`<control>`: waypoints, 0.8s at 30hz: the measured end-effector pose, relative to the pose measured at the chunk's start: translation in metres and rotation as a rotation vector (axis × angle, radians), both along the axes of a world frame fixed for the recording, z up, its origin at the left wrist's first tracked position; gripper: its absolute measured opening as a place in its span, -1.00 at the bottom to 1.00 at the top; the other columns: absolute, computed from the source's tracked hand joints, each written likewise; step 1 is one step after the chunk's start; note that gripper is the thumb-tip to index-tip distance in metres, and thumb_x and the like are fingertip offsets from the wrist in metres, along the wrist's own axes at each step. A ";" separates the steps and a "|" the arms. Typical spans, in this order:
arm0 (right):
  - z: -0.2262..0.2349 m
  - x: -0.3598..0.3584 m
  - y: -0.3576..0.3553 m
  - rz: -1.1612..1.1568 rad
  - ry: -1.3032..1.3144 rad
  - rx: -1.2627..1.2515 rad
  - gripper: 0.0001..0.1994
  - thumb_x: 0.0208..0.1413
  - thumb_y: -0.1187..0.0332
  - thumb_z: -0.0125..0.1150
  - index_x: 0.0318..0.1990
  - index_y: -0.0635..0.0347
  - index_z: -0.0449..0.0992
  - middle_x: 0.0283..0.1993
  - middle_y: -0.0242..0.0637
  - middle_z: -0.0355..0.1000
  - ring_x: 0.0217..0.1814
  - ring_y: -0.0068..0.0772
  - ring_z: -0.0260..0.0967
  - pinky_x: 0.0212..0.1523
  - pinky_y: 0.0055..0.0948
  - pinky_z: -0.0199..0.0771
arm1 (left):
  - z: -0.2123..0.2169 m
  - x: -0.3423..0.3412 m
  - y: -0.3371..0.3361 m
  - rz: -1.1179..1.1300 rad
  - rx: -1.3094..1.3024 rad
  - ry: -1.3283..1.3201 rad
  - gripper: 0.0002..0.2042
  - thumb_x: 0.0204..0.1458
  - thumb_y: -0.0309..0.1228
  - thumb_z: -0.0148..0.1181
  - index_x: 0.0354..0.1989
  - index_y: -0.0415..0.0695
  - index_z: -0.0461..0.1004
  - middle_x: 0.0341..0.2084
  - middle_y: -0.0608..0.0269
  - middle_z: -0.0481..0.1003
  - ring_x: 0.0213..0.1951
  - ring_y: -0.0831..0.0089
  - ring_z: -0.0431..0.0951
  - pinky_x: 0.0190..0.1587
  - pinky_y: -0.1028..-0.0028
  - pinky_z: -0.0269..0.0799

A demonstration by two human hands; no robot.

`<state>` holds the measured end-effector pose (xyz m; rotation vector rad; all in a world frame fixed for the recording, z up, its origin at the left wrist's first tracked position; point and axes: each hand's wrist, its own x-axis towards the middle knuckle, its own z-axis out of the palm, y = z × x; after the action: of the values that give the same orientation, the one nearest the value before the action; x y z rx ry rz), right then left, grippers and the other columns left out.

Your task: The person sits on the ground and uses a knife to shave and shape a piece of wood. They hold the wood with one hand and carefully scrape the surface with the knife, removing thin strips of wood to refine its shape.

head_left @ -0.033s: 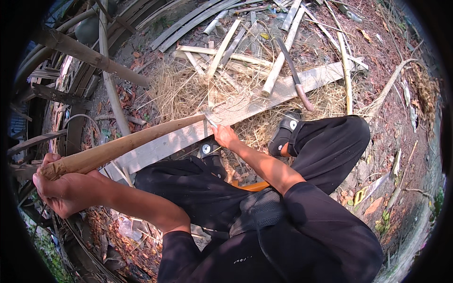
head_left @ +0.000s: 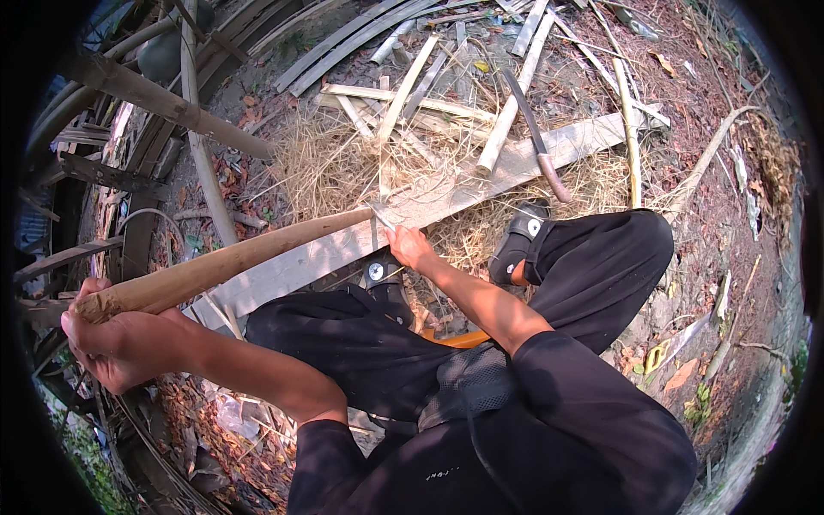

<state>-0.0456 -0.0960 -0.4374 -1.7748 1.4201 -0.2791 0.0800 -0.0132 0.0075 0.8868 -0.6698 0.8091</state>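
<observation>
My left hand is closed round the thick near end of a peeled, tan wooden pole. The pole slants up to the right, and its narrower end comes to the middle of a long grey plank lying on the ground. Beside that narrow end, my right hand is closed on a slim, pale tool that looks metallic; most of it is hidden in the fist, so its exact kind cannot be made out. Pale shavings are heaped beyond the plank.
A curved machete with a brown handle rests across the plank. Split wood strips and poles lie further off. A handsaw with a yellow handle is on the ground at right. A wooden frame stands at left.
</observation>
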 end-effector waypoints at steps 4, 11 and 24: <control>0.019 0.012 0.026 0.032 -0.021 -0.007 -0.59 0.20 0.05 -0.21 -0.15 0.24 0.38 -0.25 0.25 0.37 -0.15 0.24 0.35 -0.14 -0.02 0.40 | -0.001 0.006 0.008 0.055 0.035 0.032 -0.76 -0.01 -0.43 0.04 -0.55 -0.42 0.41 -0.63 0.04 0.45 -0.60 0.37 0.46 -0.50 0.50 0.46; -0.008 0.005 0.003 0.188 -0.129 -0.299 -0.59 0.19 0.08 -0.21 -0.18 0.28 0.41 -0.23 0.25 0.37 -0.16 0.25 0.35 -0.13 0.01 0.36 | -0.002 0.013 0.007 0.042 0.015 0.043 -0.74 -0.01 -0.41 0.00 -0.57 -0.41 0.38 -0.65 0.04 0.43 -0.60 0.35 0.45 -0.52 0.49 0.43; 0.031 -0.009 0.031 0.026 -0.080 0.032 -0.55 0.19 0.00 -0.21 -0.16 0.23 0.40 -0.24 0.23 0.39 -0.11 0.27 0.33 -0.12 -0.04 0.39 | -0.005 0.022 0.018 -0.110 0.089 0.110 -0.71 -0.09 -0.21 -0.07 -0.62 -0.22 0.30 -0.69 0.15 0.34 -0.66 0.45 0.32 -0.60 0.53 0.38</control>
<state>-0.0545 -0.0655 -0.4066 -1.7358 1.3369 -0.3089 0.1024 0.0053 0.0028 0.9600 -0.6556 0.6315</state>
